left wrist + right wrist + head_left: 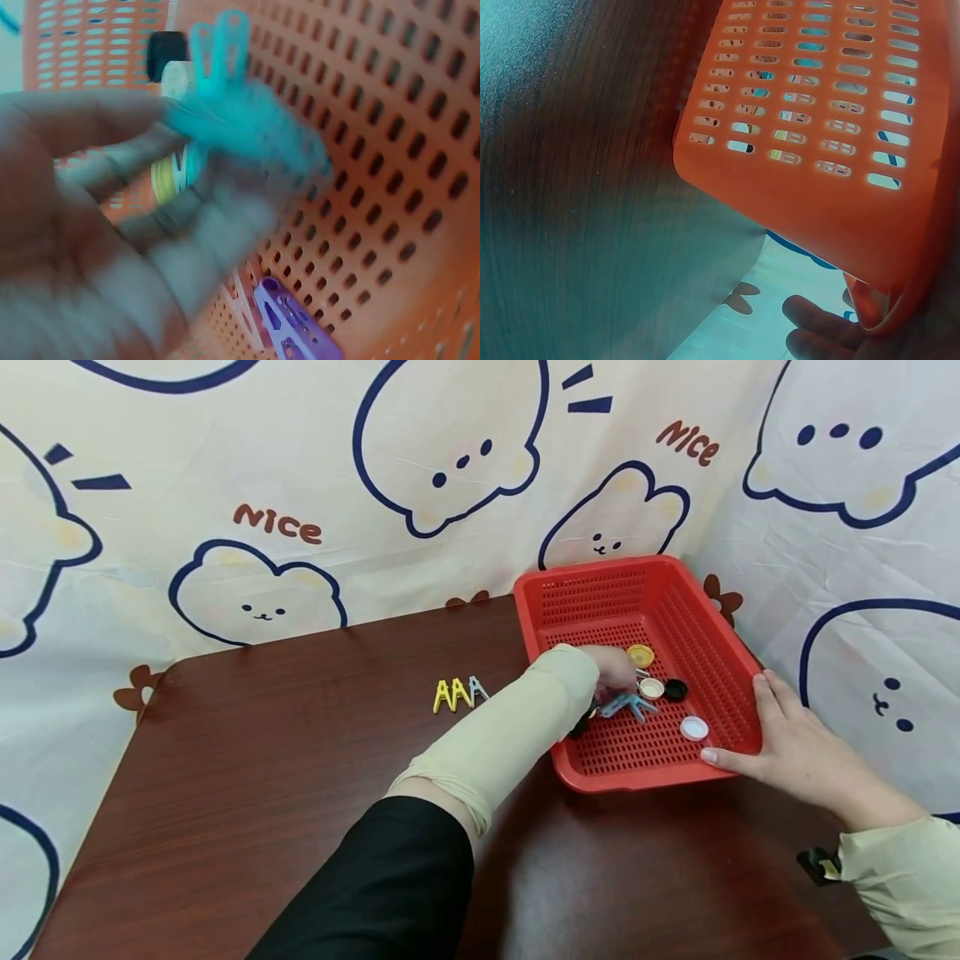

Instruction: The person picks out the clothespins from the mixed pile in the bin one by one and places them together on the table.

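My left hand [613, 670] reaches down into the red basket [723, 643]. In the left wrist view, its thumb and fingers pinch a blue clothespin [225, 112], blurred. Close under it in the left wrist view lie a purple clothespin [292, 322] and a pale pink clothespin [247, 307]. My right hand [806, 756] grips the basket's near right corner, thumb over the front rim and fingers over the side rim. Right wrist fingers [817, 330] show beside that rim.
Inside the basket are a yellow cap [641, 655], a cream cap [651, 689], a black cap [676, 690] and a white cap [693, 728]. Left of the basket, two yellow clothespins [450, 695] and a grey clothespin [477, 690] stand in a row on the brown table [262, 793]. A printed cloth [420, 560] hangs behind.
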Motion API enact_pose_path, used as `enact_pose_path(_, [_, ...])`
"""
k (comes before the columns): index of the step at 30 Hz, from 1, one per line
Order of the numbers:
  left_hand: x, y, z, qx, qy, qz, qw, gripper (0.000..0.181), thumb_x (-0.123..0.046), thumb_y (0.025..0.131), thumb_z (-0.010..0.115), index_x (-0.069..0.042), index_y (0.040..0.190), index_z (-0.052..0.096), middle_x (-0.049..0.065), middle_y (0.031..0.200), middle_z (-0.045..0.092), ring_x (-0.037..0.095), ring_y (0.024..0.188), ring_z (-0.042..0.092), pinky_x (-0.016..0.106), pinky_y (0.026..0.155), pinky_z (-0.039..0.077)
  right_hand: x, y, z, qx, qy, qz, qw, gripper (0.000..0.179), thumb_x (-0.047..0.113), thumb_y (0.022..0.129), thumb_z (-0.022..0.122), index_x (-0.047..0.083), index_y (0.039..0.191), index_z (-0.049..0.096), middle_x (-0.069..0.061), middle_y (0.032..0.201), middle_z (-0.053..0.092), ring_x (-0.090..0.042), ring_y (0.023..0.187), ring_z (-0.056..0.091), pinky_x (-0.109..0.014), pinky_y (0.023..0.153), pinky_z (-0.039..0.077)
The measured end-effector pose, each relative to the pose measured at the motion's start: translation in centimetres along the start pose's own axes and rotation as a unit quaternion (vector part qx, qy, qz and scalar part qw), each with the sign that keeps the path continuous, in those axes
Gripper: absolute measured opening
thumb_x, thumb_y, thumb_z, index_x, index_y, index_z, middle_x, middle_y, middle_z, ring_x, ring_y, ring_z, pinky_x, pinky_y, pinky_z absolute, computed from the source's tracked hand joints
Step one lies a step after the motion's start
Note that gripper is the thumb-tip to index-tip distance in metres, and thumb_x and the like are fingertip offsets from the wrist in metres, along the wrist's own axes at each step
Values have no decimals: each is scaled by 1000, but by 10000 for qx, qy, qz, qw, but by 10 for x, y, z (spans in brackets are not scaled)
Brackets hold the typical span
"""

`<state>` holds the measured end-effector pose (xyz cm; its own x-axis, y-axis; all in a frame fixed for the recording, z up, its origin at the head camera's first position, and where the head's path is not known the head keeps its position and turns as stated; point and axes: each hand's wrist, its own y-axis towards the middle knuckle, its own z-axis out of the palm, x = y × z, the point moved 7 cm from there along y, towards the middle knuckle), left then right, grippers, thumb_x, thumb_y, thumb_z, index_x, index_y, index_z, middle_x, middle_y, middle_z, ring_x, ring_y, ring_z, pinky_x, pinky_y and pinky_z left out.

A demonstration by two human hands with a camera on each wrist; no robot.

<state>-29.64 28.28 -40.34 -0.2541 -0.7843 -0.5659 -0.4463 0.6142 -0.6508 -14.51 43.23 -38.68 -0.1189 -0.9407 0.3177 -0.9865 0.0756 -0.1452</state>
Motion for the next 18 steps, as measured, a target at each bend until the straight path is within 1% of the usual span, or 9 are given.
enact_pose_path(1, [-1,-1,2,212,-808,200,9963,12,-7,109,47,0,110,56,10,89,57,21,80,62,28,61,47,0,1,0,2,-1,-13,10000,136,62,82,78,-13,157,-7,-42,156,4,-65,127,26,-80,89,41])
enact_pose_path(2, [-2,-2,4,382,-1549,362,9865,13,-6,110,45,2,114,53,14,92,59,27,87,66,30,63,50,0,1,1,3,-3,-22,10000,136,62,82,78,-13,157,-7,-42,156,5,-65,127,26,-80,89,41])
enact_pose_path(3, [-3,-3,5,508,-2207,483,9728,13,-4,110,44,4,117,51,18,98,59,33,97,66,34,66,51,0,1,1,5,-9,-23,10000,137,63,82,78,-12,157,-7,-42,156,5,-64,126,26,-80,89,41])
enact_pose_path(4, [-5,-4,4,543,-2554,651,9631,12,-3,110,44,4,117,50,20,101,60,37,104,66,36,70,53,0,2,1,0,-12,-28,10000,137,63,81,78,-12,157,-7,-42,156,5,-64,126,26,-80,88,41])
enact_pose_path(6, [-8,-6,2,561,-3096,914,9448,11,-2,109,43,5,106,51,24,102,62,41,105,66,38,73,55,-1,2,2,16,-23,-17,10000,138,64,81,78,-12,157,-8,-42,156,5,-64,126,26,-80,88,42])
enact_pose_path(9, [-7,-8,-3,492,-3800,1157,9164,14,-1,108,45,4,99,54,28,105,63,36,92,66,42,87,56,-1,2,3,46,-44,-11,10000,138,65,81,78,-12,157,-8,-42,156,5,-64,126,25,-80,87,42])
enact_pose_path(12, [-5,-12,-8,517,-4380,1274,8884,17,-2,109,45,7,101,57,35,124,61,29,85,66,46,103,49,0,2,3,50,-57,-14,10000,136,63,82,77,-13,156,-8,-43,156,4,-64,126,24,-80,87,41])
enact_pose_path(15, [-4,-19,-13,491,-4583,1451,8755,21,-4,110,45,12,113,57,34,129,61,26,84,67,46,107,46,1,1,2,33,-88,-5,10000,135,61,83,77,-14,156,-7,-43,155,5,-64,127,23,-80,87,42])
enact_pose_path(18, [-5,-26,-17,448,-4700,1575,8673,18,-6,110,45,8,112,57,31,122,64,26,84,69,44,103,50,2,1,0,23,-104,4,9999,135,61,83,78,-14,156,-7,-44,155,5,-64,126,23,-80,86,43])
